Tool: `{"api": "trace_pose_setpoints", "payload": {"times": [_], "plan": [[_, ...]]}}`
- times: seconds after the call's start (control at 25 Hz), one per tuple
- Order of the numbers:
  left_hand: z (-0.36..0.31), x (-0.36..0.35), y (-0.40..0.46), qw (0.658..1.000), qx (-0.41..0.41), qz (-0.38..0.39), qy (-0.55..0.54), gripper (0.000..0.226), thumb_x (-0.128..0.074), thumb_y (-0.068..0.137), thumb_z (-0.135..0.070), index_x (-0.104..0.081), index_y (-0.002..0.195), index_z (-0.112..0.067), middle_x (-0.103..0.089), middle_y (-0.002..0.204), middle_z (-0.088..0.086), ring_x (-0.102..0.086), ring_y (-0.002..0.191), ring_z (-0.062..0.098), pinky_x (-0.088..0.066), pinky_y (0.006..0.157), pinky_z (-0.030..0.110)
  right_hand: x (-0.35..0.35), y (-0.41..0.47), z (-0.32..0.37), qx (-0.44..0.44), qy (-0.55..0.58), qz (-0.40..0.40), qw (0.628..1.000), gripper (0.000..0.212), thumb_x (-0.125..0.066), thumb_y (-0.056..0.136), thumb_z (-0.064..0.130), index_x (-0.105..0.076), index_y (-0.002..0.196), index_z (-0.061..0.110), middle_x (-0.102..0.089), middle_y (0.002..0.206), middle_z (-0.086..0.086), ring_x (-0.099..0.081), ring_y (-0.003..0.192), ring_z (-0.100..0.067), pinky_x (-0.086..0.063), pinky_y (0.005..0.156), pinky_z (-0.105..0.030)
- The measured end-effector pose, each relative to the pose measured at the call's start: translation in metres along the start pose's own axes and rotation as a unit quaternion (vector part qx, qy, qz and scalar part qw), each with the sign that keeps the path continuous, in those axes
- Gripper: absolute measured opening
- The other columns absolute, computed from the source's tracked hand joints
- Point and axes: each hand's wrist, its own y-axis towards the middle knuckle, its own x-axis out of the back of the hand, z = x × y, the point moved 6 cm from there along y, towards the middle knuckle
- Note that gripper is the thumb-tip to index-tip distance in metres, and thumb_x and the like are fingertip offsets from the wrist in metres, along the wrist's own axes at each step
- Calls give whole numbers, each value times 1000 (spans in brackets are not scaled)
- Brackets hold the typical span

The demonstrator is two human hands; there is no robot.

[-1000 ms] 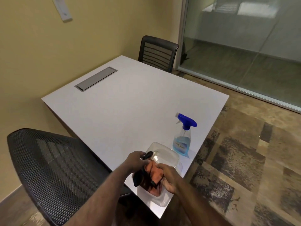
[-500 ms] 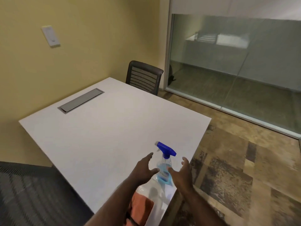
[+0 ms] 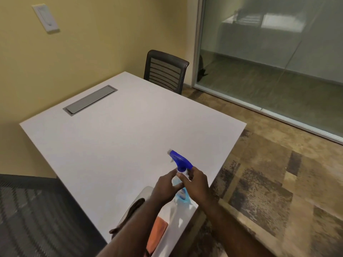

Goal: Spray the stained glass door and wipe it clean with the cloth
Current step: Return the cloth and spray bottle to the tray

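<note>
Gripping spray bottle [image 3: 179,165] (blue trigger head) with left hand [image 3: 165,187] and right hand [image 3: 194,184], above white table [image 3: 115,138].

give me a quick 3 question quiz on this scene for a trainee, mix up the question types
1. True or false: both hands are on the spray bottle.
2. Multiple choice: where is the orange cloth? A) draped over the far chair B) in the clear container at the near table edge C) on the carpet
3. Short answer: what colour is the bottle's trigger head?

Key
1. True: the left hand and right hand both close around the bottle's neck and body.
2. B: it lies in the clear container under the left forearm.
3. Blue.
</note>
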Motion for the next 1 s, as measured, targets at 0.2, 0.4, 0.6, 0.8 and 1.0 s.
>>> {"api": "trace_pose_setpoints", "payload": {"times": [0.2,0.4,0.6,0.8,1.0], "plan": [[-6,7,-1,998,-24,-60,-17,50,-63,92,-34,-54,137,-17,-62,136,0,-59,123,18,-45,107,35,7,0,11,26,33,-1,999,36,-73,83,30,-62,114,14,-64,95,10,-59,83,-2,-35,55,5],[-14,37,-11,989,-49,-138,-34,48,-68,90,-30,-58,134,-17,-65,133,1,-61,120,20,-45,104,33,13,-8,53,91,55,9,994,37,-72,84,29,-63,118,17,-61,93,16,-57,80,4,-36,62,3],[-13,83,-40,975,-79,-208,-29,50,-77,81,-26,-64,129,-17,-71,124,2,-65,113,17,-49,101,37,2,-28,95,152,51,20,987,34,-71,85,33,-64,114,18,-60,88,17,-55,72,13,-36,63,1],[4,108,-72,968,-78,-238,-37,49,-81,76,-28,-68,122,-19,-73,116,-2,-67,101,11,-52,92,32,-17,-50,111,202,33,36,978,33,-69,85,40,-65,110,19,-69,89,11,-60,73,4,-43,71,-10],[32,98,-87,974,-46,-219,-34,50,-81,75,-30,-68,122,-21,-72,113,-9,-66,96,6,-52,90,31,-40,-62,91,198,23,66,978,39,-69,85,41,-65,116,17,-73,106,4,-59,86,0,-45,76,-15]]}}
